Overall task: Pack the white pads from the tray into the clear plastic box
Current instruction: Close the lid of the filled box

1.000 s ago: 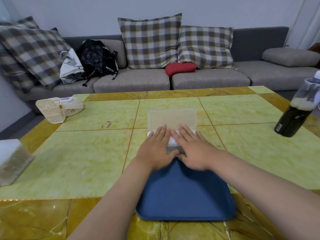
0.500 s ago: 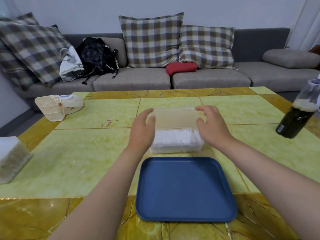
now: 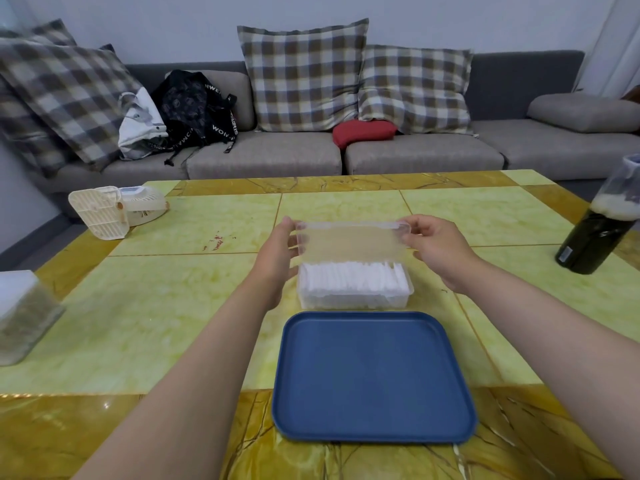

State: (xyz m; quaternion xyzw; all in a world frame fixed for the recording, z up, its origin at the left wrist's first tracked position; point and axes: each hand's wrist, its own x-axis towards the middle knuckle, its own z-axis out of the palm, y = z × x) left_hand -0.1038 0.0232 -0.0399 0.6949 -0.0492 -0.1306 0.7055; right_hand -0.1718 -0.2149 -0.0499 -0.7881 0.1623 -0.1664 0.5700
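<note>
Each grip is closed on an end of the clear lid (image 3: 349, 241): the left hand (image 3: 277, 252) pinches its left edge and the right hand (image 3: 437, 250) pinches its right edge, fingers curled around the rim. The lid is held tilted, its far edge raised, above the far side of the clear plastic box (image 3: 355, 289). That box sits on the counter (image 3: 145, 306) near its middle, and the white pads (image 3: 353, 280) stand packed on edge in a tight row that fills it from one end to the other. Just in front of the box, toward the near edge of the counter, lies the blue tray (image 3: 372, 379), flat and close to the box; whether they touch I cannot tell. A dark bottle (image 3: 595, 237) stands by the right edge of the counter, a small white fan (image 3: 110, 211) lies toward the far left corner, and a clear container (image 3: 20, 317) sits at the left edge.
</note>
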